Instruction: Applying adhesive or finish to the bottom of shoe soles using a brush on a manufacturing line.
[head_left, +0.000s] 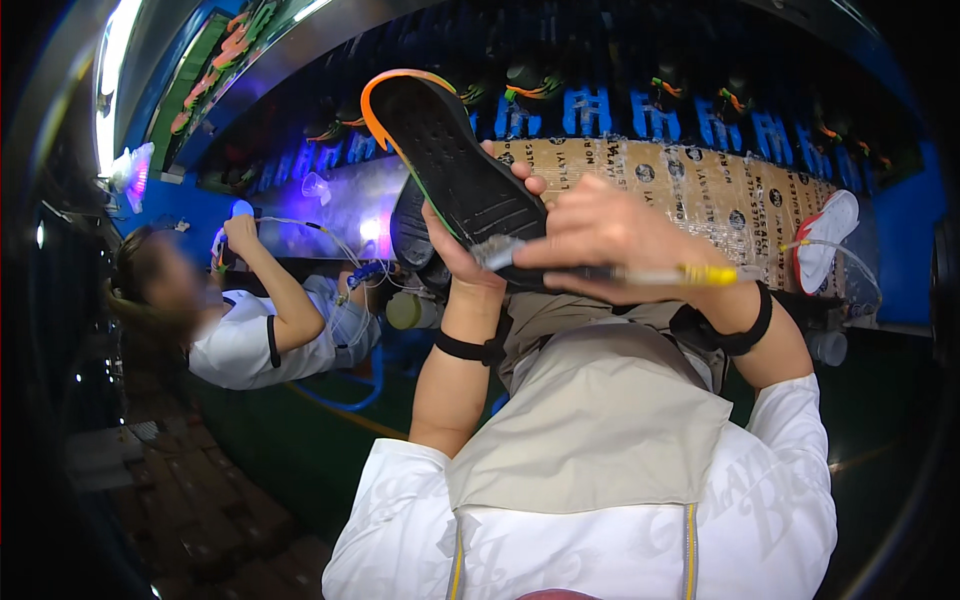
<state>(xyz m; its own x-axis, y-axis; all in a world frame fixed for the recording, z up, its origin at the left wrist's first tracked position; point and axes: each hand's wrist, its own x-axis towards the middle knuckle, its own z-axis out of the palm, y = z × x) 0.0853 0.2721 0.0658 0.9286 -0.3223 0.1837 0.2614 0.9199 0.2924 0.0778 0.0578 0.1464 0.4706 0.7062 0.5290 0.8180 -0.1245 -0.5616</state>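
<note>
at frame centre the left hand (470, 262) grips a black shoe sole (450, 160) with an orange rim, tilted up toward the upper middle. the right hand (610, 240) is closed on a yellow-banded brush (640, 273), its tip touching the sole. behind runs a brown conveyor belt (700, 190) in blue-lit gloom; a co-worker (250, 330) sits at left.

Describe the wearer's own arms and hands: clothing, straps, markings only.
Both forearms are bare below short white sleeves with faint pale lettering; the right sleeve shows it most clearly. Each wrist carries a black band: left wrist band, right wrist band. The left hand and right hand wear no gloves.
</note>
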